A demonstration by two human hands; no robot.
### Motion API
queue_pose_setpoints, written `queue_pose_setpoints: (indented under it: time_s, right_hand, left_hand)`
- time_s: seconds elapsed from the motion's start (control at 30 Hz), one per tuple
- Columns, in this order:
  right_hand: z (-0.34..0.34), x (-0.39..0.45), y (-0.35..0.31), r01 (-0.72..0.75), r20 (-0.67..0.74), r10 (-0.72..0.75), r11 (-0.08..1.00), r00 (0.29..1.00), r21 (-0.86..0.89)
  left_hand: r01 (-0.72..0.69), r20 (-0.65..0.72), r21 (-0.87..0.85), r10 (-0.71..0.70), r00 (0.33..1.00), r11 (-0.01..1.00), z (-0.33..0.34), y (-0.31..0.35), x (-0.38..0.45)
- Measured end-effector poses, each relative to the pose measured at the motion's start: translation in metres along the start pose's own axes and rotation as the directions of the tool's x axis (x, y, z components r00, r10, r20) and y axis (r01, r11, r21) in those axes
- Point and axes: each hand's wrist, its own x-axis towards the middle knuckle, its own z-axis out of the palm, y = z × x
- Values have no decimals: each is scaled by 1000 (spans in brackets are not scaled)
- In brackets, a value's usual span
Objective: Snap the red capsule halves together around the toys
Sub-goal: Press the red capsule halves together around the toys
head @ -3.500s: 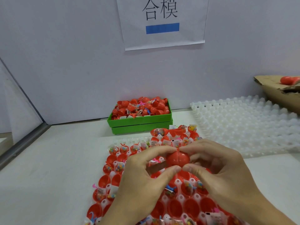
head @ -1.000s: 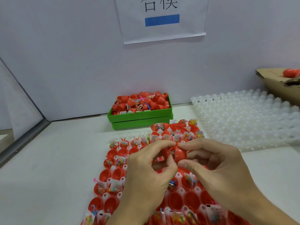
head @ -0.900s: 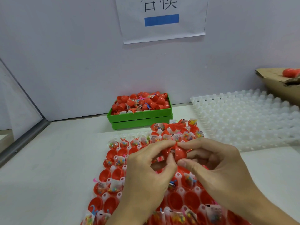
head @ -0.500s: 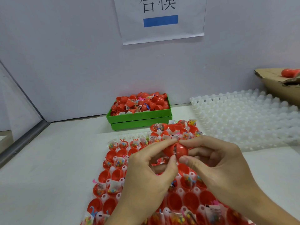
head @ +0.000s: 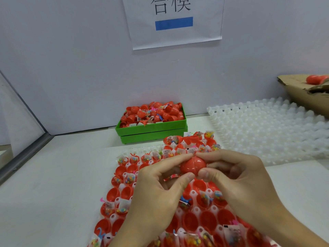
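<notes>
Brightness: bright, even, soft white light over the whole surface.
Shadows: faint, short ones under the green box and the paper sign.
Glare: small glints on the white tray.
Sharpness: centre crisp; lower edge slightly soft.
Distortion: wide-angle bending at the left edge.

white paper sign on wall – chars "合模" w/ tops cut off, blue bar below, toy-packet print unreadable
</notes>
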Motion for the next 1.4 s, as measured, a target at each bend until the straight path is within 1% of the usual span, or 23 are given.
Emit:
queue_pose_setpoints:
  time_s: [0.13,0.27,0.47,0.63,0.87,0.93,1.03,1.1,1.13,1.23,1.33,1.37,1.4]
  right_hand:
    - [0,1,-1,-21,-4,21,998,1000,51]
    - [-1,0,-2,-11,3,11,999,1000,51]
    - [-1,1,1,33,8,-33,999,999,-13]
    - [0,0,4,65,-19,-67,995,998,-77]
    - [2,-2,9,59,-59,-67,990,996,-130]
    - [3,-3,10,66,-75,-78,987,994,-149]
    - [5,-4,10,59,-41,-68,979,997,-194]
    - [6,-5,8,40,10,-39,978,999,-205]
    - [6,-6,6,26,40,-19,983,999,-183]
    - [11,-8,2,-29,123,33,999,992,-31]
    - [16,-9,2,-70,100,71,997,992,-16]
    - [17,-9,2,-87,83,87,996,993,-3]
    - [16,-8,2,-107,60,106,994,993,17]
  left_hand:
    - [8,-10,-2,-8,1000,1000,2,2,1]
    - [-11,-11,4,11,1000,1000,1,4,1]
    - [-36,-6,49,37,999,998,1,0,1]
    - [-34,-1,57,34,999,998,0,-2,1]
    - [-43,3,78,43,999,996,2,-2,0]
    - [-48,-14,105,50,999,993,4,-3,0]
    - [-52,-77,160,65,995,986,8,-5,0]
    - [-76,-114,233,105,988,970,9,-6,0]
    - [-95,-123,270,133,983,958,8,-6,0]
    - [-201,-108,423,270,957,883,6,-6,0]
    - [-306,-26,555,384,923,773,7,-7,-2]
    - [-321,-3,572,393,919,755,8,-7,-2]
    - [-327,19,564,385,923,758,9,-7,-2]
